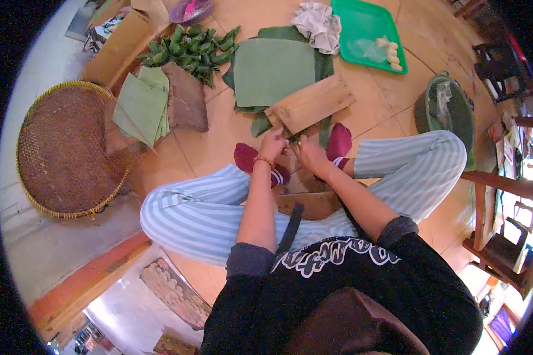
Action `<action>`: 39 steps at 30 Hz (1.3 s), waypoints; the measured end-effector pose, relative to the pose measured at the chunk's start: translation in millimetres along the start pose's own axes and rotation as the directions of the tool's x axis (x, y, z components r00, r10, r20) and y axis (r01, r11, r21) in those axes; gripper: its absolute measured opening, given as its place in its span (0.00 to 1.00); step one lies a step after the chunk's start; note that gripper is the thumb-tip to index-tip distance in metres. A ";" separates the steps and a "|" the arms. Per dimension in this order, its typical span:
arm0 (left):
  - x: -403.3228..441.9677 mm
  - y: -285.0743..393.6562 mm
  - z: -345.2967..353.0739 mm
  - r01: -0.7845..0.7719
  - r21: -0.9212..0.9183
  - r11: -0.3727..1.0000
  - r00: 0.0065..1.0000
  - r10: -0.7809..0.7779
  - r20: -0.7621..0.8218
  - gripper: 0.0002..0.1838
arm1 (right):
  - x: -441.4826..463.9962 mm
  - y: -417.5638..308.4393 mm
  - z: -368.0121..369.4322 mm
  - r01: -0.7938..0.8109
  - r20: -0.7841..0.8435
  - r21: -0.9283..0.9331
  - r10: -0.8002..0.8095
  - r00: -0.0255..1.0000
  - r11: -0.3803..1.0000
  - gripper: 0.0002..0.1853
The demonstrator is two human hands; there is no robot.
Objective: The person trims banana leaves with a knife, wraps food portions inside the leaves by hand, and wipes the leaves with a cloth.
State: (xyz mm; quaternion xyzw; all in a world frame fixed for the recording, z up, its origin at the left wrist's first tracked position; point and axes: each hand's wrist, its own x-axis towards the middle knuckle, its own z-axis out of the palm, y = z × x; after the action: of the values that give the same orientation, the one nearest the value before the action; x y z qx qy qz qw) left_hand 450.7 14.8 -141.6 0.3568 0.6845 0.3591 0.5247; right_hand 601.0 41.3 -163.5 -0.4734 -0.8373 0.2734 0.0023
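Observation:
My left hand (272, 145) and my right hand (310, 155) meet between my feet, just below the wooden board (311, 105). The fingers of both are closed and pinched together. A small dark bit shows between them, too small and covered to name. The board lies slanted over the lower edge of a stack of large banana leaves (275, 71). To the left are cut leaf pieces (141, 106) beside a brown flat piece (186, 97). Behind these sits a heap of green leaf-wrapped parcels (186, 47).
A green tray (361, 18) with several pale dough pieces (393, 56) lies at the back right, next to a crumpled cloth (317, 26). A round woven tray (65, 148) and cardboard box (115, 50) stand left. A dark green tub (421, 112) is right, a purple bowl (189, 13) far back.

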 end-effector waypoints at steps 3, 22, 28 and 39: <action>-5.8 1.0 6.4 -0.071 0.161 0.984 0.988 0.091 -0.125 0.25 | -3.8 -0.6 -17.5 0.084 0.004 0.055 -0.084 0.996 0.995 0.17; 19.6 -21.6 45.4 -0.030 0.568 0.823 0.882 0.290 -0.372 0.10 | -13.7 -2.7 -23.9 0.013 -0.021 0.113 -0.010 1.000 0.993 0.16; 20.8 -18.7 45.4 0.027 0.584 0.811 0.916 0.214 -0.339 0.10 | -13.0 -1.1 -17.4 0.010 -0.022 0.118 -0.008 1.000 0.993 0.16; 14.6 -16.5 45.7 0.013 0.550 0.835 0.956 0.151 -0.252 0.18 | -4.4 4.1 -4.2 -0.047 0.068 0.049 0.044 0.997 0.998 0.16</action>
State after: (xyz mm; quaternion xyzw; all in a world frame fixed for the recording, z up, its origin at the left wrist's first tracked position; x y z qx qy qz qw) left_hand 490.5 24.7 -171.3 0.4606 0.8131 0.2156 0.2834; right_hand 607.7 41.3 -160.7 -0.4827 -0.8189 0.3099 -0.0201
